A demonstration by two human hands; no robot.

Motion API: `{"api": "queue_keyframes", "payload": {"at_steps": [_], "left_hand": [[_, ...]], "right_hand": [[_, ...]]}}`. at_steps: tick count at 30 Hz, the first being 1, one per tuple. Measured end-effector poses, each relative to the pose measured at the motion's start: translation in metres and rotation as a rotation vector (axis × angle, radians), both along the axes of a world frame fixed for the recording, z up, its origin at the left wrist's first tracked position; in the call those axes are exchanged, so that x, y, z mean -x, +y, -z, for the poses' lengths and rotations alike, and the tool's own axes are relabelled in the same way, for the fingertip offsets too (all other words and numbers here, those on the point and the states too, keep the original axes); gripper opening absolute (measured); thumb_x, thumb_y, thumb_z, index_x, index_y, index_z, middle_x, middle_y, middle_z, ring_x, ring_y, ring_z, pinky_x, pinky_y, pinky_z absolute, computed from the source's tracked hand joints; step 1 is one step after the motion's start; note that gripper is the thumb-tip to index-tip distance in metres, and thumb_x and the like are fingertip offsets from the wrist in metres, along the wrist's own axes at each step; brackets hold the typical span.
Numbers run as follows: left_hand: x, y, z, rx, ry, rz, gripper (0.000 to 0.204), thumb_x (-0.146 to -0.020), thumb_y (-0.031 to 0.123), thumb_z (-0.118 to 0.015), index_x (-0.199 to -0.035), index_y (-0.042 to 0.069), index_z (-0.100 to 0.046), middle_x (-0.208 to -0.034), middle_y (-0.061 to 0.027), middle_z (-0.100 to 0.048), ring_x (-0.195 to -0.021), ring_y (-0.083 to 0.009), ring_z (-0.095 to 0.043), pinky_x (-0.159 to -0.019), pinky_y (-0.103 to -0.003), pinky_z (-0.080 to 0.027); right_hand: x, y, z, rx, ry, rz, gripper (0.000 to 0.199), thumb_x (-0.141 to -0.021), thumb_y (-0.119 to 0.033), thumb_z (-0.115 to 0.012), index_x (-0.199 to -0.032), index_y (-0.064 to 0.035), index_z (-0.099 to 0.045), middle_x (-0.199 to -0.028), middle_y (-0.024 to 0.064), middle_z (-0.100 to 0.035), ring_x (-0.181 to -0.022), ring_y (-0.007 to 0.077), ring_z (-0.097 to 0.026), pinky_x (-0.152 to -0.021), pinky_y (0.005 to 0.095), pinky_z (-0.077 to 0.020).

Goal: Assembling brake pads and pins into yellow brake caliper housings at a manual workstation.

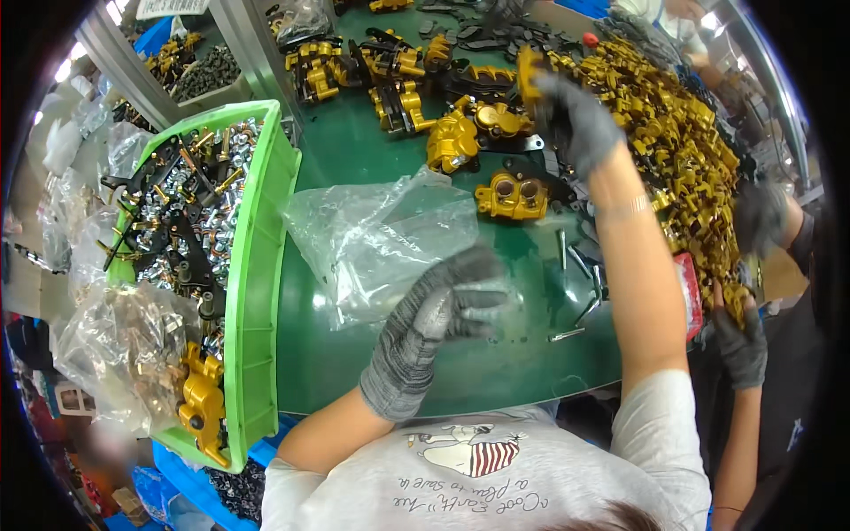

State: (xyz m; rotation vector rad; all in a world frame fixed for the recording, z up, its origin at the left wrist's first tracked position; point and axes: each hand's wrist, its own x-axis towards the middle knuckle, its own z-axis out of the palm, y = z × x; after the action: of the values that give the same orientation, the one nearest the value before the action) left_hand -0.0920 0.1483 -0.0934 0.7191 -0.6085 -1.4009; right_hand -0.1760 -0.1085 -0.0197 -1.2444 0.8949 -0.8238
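My left hand (421,332), in a grey knitted glove, hovers above the green table with its fingers spread and holds nothing. Just beyond it lies a crumpled clear plastic bag (381,239). Farther off, my gloved right hand (580,124) grips a gold brake caliper (529,78), slightly blurred and partly hidden by the fingers. Below that hand a gold caliper with two round pistons (515,196) rests on the table. Beside it sit more gold calipers (452,142). Several slim metal pins (580,263) lie loose near my right forearm.
A green bin (252,292) at the left holds bolts, black brackets and a gold caliper. A large heap of gold parts (682,133) covers the right side. There a co-worker's gloved hands (742,343) handle a gold part. Dark brake pads (460,31) lie at the far edge.
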Motion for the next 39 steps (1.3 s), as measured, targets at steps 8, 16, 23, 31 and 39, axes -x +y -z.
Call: {"api": "queue_keyframes", "payload": {"at_steps": [8,16,23,31,39], "left_hand": [[-0.002,0.0,0.017,-0.129,0.325,0.121,0.055,-0.09,0.047,-0.049,-0.121,0.002,-0.049,-0.1,-0.016,-0.062,-0.088,-0.0284,-0.064,-0.069,-0.038,-0.054],[-0.001,0.004,0.01,-0.127,0.334,0.115,0.056,-0.091,0.045,-0.05,-0.123,-0.001,-0.046,-0.099,-0.0114,-0.061,-0.085,-0.0194,-0.062,-0.07,-0.029,-0.051],[-0.003,-0.002,0.023,-0.034,0.142,0.019,0.057,-0.087,0.041,-0.056,-0.126,0.001,-0.044,-0.11,-0.0148,-0.059,-0.096,-0.0269,-0.061,-0.073,-0.037,-0.053],[0.03,-0.015,0.024,-0.217,-0.202,-0.146,0.068,-0.082,0.031,-0.064,-0.137,0.004,-0.034,-0.124,-0.0132,-0.052,-0.109,-0.0244,-0.054,-0.092,-0.036,-0.045],[0.027,-0.004,0.025,0.085,-0.589,-0.281,0.07,-0.076,0.02,-0.073,-0.134,0.004,-0.039,-0.121,-0.0137,-0.055,-0.107,-0.0204,-0.054,-0.094,-0.03,-0.043]], "right_hand": [[-0.085,-0.249,0.065,0.787,1.111,0.107,0.061,-0.084,-0.042,-0.057,-0.133,-0.0087,-0.044,-0.138,0.0162,-0.041,-0.124,0.0303,-0.043,-0.092,0.0389,-0.0424],[-0.01,-0.117,0.04,0.898,0.907,-0.172,0.056,-0.087,-0.046,-0.055,-0.127,-0.0077,-0.05,-0.127,0.0145,-0.053,-0.118,0.0324,-0.049,-0.099,0.0398,-0.0384],[0.068,0.043,0.045,1.049,0.917,-0.591,0.055,-0.078,-0.039,-0.068,-0.12,-0.0065,-0.055,-0.113,0.0137,-0.06,-0.111,0.0262,-0.054,-0.098,0.0395,-0.0389],[0.084,0.064,0.092,0.714,0.546,-0.154,0.053,-0.077,-0.039,-0.07,-0.117,-0.0083,-0.055,-0.103,0.0136,-0.063,-0.096,0.0289,-0.06,-0.088,0.0441,-0.045],[0.11,0.165,0.049,0.49,0.669,-0.252,0.044,-0.081,-0.045,-0.062,-0.105,-0.0086,-0.063,-0.1,0.0134,-0.064,-0.09,0.0318,-0.061,-0.083,0.0356,-0.0489]]}}
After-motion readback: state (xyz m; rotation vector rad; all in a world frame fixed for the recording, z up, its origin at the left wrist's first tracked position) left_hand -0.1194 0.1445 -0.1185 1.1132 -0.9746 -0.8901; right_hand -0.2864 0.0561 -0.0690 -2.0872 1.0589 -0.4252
